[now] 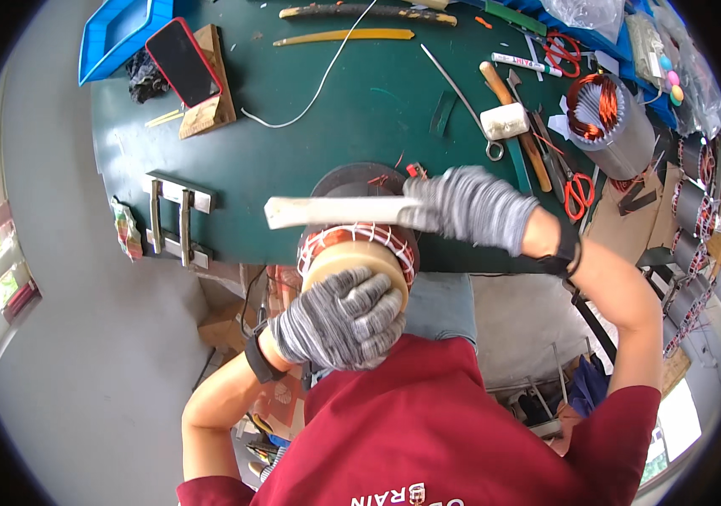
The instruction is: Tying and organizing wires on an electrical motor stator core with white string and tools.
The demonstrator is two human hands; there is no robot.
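My left hand, in a grey knitted glove, curls its fingers over a tan round block. Just beyond the block is a motor stator's copper winding, bound with white cord in a criss-cross; part of it is hidden by the block and the bar. My right hand, gloved alike, is closed round one end of a flat off-white bar. The bar lies crosswise over the winding's far side, its free end pointing left. Whether bar and winding touch, I cannot tell. A dark round base shows behind the bar.
On the green table, a white-headed mallet, red-handled scissors and another wound stator lie to the right. At left are a metal frame and a phone leaning on a wooden block. White cord crosses the far side.
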